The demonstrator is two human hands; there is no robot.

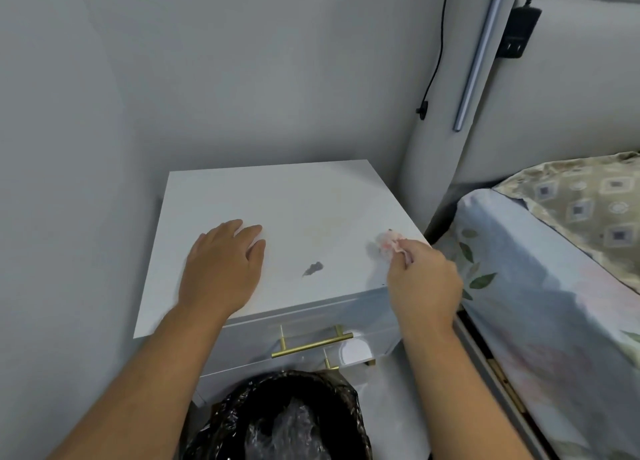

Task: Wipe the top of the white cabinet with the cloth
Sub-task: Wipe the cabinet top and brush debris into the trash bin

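Observation:
The white cabinet [294, 203] stands in the corner against the grey wall, its flat top facing me. A dark smudge [313, 268] marks the top near the front middle, and a faint yellowish stain lies behind it. My left hand [221, 269] rests flat on the left part of the top, fingers slightly apart. My right hand [424, 283] is closed on a small crumpled white and pink cloth [388, 245], which touches the top near its right edge.
A bin lined with a black bag [287, 421] sits on the floor in front of the cabinet. Gold handles [311, 345] are on the drawers. A bed [554, 286] with patterned covers is at the right; a black cable and plug [517, 34] hang by the headboard.

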